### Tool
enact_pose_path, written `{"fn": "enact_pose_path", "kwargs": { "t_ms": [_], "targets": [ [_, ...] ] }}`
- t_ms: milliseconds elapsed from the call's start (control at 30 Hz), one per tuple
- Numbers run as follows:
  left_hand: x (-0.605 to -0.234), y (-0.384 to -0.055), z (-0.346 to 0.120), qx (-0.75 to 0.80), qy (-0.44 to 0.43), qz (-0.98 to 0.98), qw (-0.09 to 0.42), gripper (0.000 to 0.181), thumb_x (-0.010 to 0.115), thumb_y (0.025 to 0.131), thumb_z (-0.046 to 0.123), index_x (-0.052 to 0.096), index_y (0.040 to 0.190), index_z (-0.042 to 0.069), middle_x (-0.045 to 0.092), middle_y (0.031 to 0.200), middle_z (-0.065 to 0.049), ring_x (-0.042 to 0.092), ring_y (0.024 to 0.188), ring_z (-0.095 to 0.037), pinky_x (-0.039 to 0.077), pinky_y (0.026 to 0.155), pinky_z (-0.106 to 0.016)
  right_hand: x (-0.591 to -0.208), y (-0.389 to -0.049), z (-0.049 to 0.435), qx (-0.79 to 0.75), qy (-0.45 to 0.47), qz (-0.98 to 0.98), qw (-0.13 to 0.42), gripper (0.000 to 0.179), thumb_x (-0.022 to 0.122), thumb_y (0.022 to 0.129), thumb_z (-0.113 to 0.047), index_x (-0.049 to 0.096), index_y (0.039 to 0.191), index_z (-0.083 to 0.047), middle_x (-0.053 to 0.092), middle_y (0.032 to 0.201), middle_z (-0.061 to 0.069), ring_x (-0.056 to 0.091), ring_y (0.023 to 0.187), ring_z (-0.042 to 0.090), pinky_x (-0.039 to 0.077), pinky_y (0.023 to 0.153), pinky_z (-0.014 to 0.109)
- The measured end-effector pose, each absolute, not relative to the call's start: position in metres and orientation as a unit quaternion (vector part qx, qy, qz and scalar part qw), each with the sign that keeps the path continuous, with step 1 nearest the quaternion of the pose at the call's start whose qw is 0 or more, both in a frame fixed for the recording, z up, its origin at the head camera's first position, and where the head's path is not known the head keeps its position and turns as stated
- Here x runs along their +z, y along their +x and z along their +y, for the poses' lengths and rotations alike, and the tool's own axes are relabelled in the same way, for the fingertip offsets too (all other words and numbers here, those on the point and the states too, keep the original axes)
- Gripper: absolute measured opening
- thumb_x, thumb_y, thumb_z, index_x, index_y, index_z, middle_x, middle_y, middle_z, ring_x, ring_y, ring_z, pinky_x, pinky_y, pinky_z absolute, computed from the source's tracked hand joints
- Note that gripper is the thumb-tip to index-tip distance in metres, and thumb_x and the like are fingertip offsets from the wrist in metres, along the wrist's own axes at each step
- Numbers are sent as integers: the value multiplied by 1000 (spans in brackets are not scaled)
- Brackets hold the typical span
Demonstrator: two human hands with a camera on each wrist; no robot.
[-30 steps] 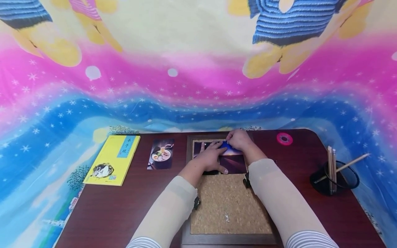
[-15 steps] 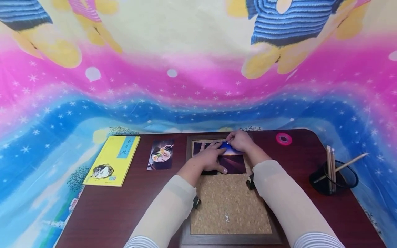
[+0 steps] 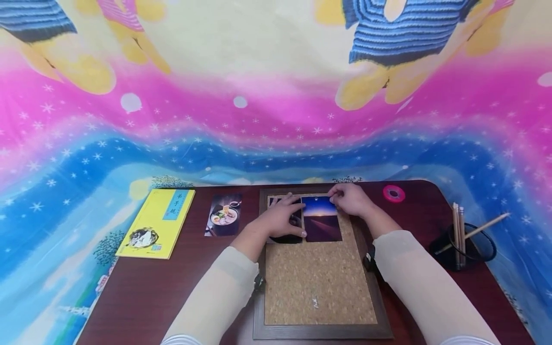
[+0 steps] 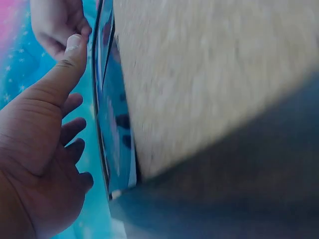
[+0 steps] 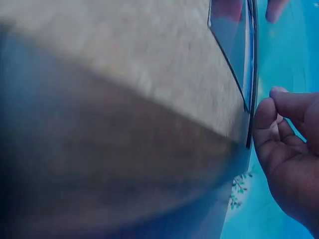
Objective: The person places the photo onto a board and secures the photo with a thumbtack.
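Observation:
My left hand (image 3: 282, 218) is over the dark photo (image 3: 286, 238) at the cork board's upper left, covering much of it. In the left wrist view its thumb and fingers (image 4: 72, 130) are apart, holding nothing. Beside it lies a sunset photo (image 3: 322, 225) with a blue sky, a small pale pushpin (image 3: 316, 198) at its top middle. My right hand (image 3: 351, 200) is at that photo's upper right corner, fingers loosely curled and the thumb near the index fingertip. Nothing shows in its grip. Both photos lie on the cork board (image 3: 319, 278).
Left of the board lie a ramen photo (image 3: 224, 215) and a yellow book (image 3: 157, 223). A pink tape roll (image 3: 394, 193) is at the back right, near a black mesh cup (image 3: 444, 254) with pencils (image 3: 459, 235). Small white bits (image 3: 315, 303) lie low on the cork. A printed curtain (image 3: 276, 120) surrounds the table.
My right hand has left the pushpin at the sunset photo's top and moved right. My left hand has shifted left off that photo, so its whole face now shows.

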State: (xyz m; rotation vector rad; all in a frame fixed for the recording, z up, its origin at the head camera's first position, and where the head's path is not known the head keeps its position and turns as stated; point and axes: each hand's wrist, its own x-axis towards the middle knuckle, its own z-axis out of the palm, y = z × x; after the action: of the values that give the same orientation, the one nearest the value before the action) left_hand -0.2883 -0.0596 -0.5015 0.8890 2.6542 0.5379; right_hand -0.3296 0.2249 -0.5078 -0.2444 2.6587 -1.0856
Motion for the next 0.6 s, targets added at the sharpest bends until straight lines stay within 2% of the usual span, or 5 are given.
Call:
{"fn": "enact_pose_path", "kwargs": {
  "t_ms": [167, 267, 400, 600],
  "targets": [
    [-497, -290, -75, 190, 306, 923, 137, 92, 77, 87, 60, 41, 161, 19, 24, 171, -8, 13, 159, -33, 16, 125, -58, -505, -324, 238, -367, -104, 918, 110, 22, 65, 102, -15, 71, 120, -4, 72, 105, 9, 67, 94, 25, 56, 80, 43],
    [-494, -289, -83, 196, 301, 923, 136, 92, 76, 88, 60, 40, 162, 18, 24, 171, -8, 13, 159, -34, 16, 125, -57, -503, -320, 243, -350, -119, 924, 92, 20, 67, 101, -15, 72, 118, -6, 72, 105, 7, 67, 97, 24, 56, 85, 44],
    [-488, -287, -95, 190, 301, 927, 119, 91, 76, 88, 58, 41, 161, 16, 26, 170, -10, 17, 158, -36, 17, 125, -59, -499, -312, 250, -330, -129, 932, 74, 19, 69, 100, -14, 73, 117, -9, 72, 105, 6, 66, 98, 24, 56, 85, 45],
    [-486, -286, -120, 184, 283, 936, 97, 90, 81, 86, 53, 43, 160, 17, 28, 169, -10, 20, 157, -38, 15, 125, -58, -492, -301, 263, -318, -134, 937, 64, 23, 70, 99, -14, 71, 120, -5, 71, 105, 7, 65, 97, 26, 54, 84, 45]
  ]
}}
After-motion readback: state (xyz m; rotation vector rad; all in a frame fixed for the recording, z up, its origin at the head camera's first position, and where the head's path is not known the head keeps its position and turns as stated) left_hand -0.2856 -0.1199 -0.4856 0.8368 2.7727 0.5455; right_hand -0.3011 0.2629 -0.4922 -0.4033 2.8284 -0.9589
